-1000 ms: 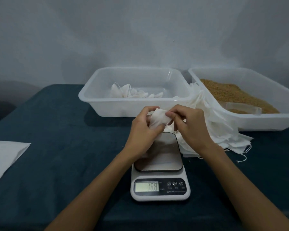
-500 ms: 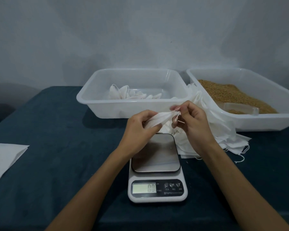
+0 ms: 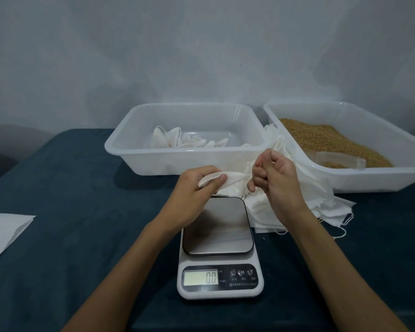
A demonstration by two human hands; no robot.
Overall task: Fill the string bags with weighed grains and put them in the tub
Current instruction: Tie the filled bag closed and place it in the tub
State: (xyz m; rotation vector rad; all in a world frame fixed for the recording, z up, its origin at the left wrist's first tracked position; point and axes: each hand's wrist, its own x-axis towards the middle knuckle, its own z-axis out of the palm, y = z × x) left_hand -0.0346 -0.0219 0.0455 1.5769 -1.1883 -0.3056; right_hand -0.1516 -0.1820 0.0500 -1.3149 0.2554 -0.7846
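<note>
Bag (image 3: 222, 179): soft, light, limp cloth, frame centre. I read left hand (image 3: 194, 188) gripping its body, right hand (image 3: 274, 174) fingers pinching strings; best held by neck.

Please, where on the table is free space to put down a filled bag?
Free: the blue cloth between the white sheet and the scale, in front of the left tub. Crowded: right of the scale, where the bag pile lies against the grain tub.
</note>
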